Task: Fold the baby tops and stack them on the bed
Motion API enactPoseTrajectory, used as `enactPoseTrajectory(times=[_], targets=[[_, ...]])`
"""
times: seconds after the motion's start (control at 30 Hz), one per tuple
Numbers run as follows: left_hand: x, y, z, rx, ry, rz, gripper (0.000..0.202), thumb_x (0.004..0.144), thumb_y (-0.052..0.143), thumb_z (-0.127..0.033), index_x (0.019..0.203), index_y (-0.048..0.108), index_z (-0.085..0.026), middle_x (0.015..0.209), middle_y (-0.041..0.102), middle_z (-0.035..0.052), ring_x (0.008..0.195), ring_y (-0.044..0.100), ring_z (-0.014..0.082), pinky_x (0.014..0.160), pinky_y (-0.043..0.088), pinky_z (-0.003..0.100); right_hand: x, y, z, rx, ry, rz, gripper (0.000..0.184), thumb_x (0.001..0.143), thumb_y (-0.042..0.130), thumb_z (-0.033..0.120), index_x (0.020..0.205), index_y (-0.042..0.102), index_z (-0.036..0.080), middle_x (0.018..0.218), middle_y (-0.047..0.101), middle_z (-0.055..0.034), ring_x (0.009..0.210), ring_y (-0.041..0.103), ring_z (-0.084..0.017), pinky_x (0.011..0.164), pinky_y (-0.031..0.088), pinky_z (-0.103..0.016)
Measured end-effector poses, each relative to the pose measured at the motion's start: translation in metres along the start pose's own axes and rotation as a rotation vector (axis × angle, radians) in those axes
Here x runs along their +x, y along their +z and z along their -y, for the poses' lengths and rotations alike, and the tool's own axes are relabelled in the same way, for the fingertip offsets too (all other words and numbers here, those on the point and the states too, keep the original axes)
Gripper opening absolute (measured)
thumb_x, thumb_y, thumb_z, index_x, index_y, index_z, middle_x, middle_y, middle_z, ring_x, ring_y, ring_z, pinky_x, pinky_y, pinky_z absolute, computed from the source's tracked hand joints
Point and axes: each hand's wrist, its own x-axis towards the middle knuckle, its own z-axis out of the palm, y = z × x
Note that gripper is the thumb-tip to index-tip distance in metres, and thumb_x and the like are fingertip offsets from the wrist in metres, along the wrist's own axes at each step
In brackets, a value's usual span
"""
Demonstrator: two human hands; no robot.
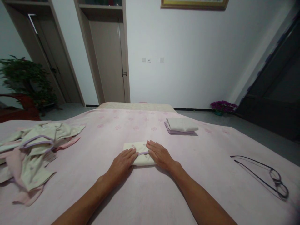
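Observation:
A small folded cream cloth with a lilac trim (140,149) lies on the pink bed sheet (150,193) in front of me. My left hand (123,162) rests flat on its left near corner, fingers stretched out. My right hand (159,155) lies flat on its right side, fingers extended and together. Both palms press down on the cloth; neither hand grips anything.
A heap of unfolded cream and pink cloths (32,150) lies at the left. A neat stack of folded cloths (181,125) sits further back on the right. A pair of glasses (269,176) lies at the right edge. Doors, a potted plant (25,81) and flowers (222,107) stand beyond the bed.

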Motion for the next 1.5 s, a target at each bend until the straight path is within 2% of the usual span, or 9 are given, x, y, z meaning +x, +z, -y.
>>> enactPoseTrajectory(times=[0.13, 0.33, 0.5, 0.63, 0.7, 0.8, 1.0, 1.33, 1.5], targets=[[0.003, -0.005, 0.0, -0.023, 0.007, -0.031, 0.056, 0.075, 0.055, -0.003, 0.127, 0.063, -0.023, 0.133, 0.065, 0.0108, 0.124, 0.061, 0.0271, 0.107, 0.047, 0.049, -0.002, -0.009, 0.01, -0.022, -0.023, 0.007, 0.043, 0.097, 0.051, 0.035, 0.136, 0.057, 0.018, 0.144, 0.054, -0.015, 0.138, 0.045, -0.027, 0.116, 0.03, -0.054], [0.005, -0.008, 0.0, -0.108, -0.009, -0.151, 0.031, 0.091, 0.054, -0.017, 0.119, 0.066, -0.023, 0.118, 0.073, 0.0096, 0.111, 0.068, 0.0247, 0.098, 0.054, 0.041, 0.006, -0.005, 0.046, -0.091, -0.106, 0.113, 0.08, 0.079, 0.072, 0.043, 0.148, 0.041, 0.017, 0.146, 0.051, -0.0161, 0.137, 0.044, -0.032, 0.118, 0.023, -0.053], [0.005, -0.018, -0.003, -0.147, -0.024, -0.28, 0.023, 0.093, 0.052, -0.022, 0.111, 0.067, -0.022, 0.108, 0.075, 0.0083, 0.102, 0.07, 0.0226, 0.097, 0.055, 0.039, 0.017, -0.003, 0.057, -0.097, -0.021, 0.096, 0.052, 0.082, 0.063, 0.019, 0.134, 0.057, 0.024, 0.129, 0.066, -0.0104, 0.12, 0.058, -0.029, 0.102, 0.042, -0.044], [0.003, -0.033, -0.001, -0.142, -0.044, -0.512, 0.035, 0.094, 0.05, -0.026, 0.129, 0.054, -0.026, 0.126, 0.067, 0.0085, 0.119, 0.061, 0.0249, 0.11, 0.044, 0.048, 0.024, -0.022, 0.047, 0.184, 0.157, -0.056, 0.035, 0.086, 0.057, 0.02, 0.116, 0.068, 0.032, 0.111, 0.074, -0.0004, 0.103, 0.066, -0.023, 0.091, 0.047, -0.032], [0.001, -0.035, 0.006, -0.152, -0.107, -0.588, 0.039, 0.096, 0.045, -0.027, 0.136, 0.047, -0.025, 0.133, 0.062, 0.0102, 0.126, 0.056, 0.0255, 0.111, 0.041, 0.049, 0.03, -0.034, 0.035, 0.414, 0.335, -0.202, 0.025, 0.089, 0.055, 0.03, 0.11, 0.07, 0.03, 0.101, 0.075, 0.0005, 0.094, 0.068, -0.022, 0.084, 0.05, -0.031], [-0.003, -0.024, 0.022, -0.204, -0.25, -0.535, 0.036, 0.097, 0.044, -0.031, 0.132, 0.05, -0.024, 0.131, 0.061, 0.0107, 0.124, 0.057, 0.0251, 0.109, 0.043, 0.046, 0.037, -0.049, 0.01, 0.844, 0.57, -0.474, 0.034, 0.088, 0.058, 0.043, 0.112, 0.066, 0.021, 0.092, 0.074, -0.0035, 0.084, 0.069, -0.023, 0.075, 0.055, -0.033], [-0.005, 0.001, 0.037, -0.377, -0.467, -0.259, 0.037, 0.096, 0.048, -0.036, 0.131, 0.053, -0.023, 0.121, 0.069, 0.0092, 0.11, 0.068, 0.0235, 0.095, 0.055, 0.041, 0.044, -0.062, -0.061, 1.443, 0.841, -0.891, 0.034, 0.08, 0.064, 0.023, 0.113, 0.061, 0.014, 0.09, 0.075, -0.0078, 0.079, 0.072, -0.023, 0.074, 0.061, -0.037], [-0.004, 0.006, 0.035, -0.319, -0.347, -0.123, 0.034, 0.096, 0.049, -0.035, 0.129, 0.057, -0.029, 0.115, 0.073, 0.0038, 0.103, 0.071, 0.0191, 0.09, 0.058, 0.031, 0.086, -0.132, -0.177, 1.426, 0.892, -1.213, 0.035, 0.095, 0.05, 0.021, 0.13, 0.054, 0.022, 0.11, 0.071, -0.0023, 0.093, 0.069, -0.015, 0.081, 0.059, -0.03], [-0.003, 0.008, 0.038, -0.218, -0.295, -0.126, 0.03, 0.096, 0.049, -0.034, 0.122, 0.063, -0.028, 0.119, 0.072, 0.0022, 0.107, 0.069, 0.0184, 0.095, 0.056, 0.03, 0.079, -0.112, -0.211, 1.443, 1.106, -1.129, 0.035, 0.097, 0.058, 0.034, 0.128, 0.056, 0.017, 0.125, 0.061, -0.0093, 0.105, 0.063, -0.022, 0.088, 0.055, -0.043]])
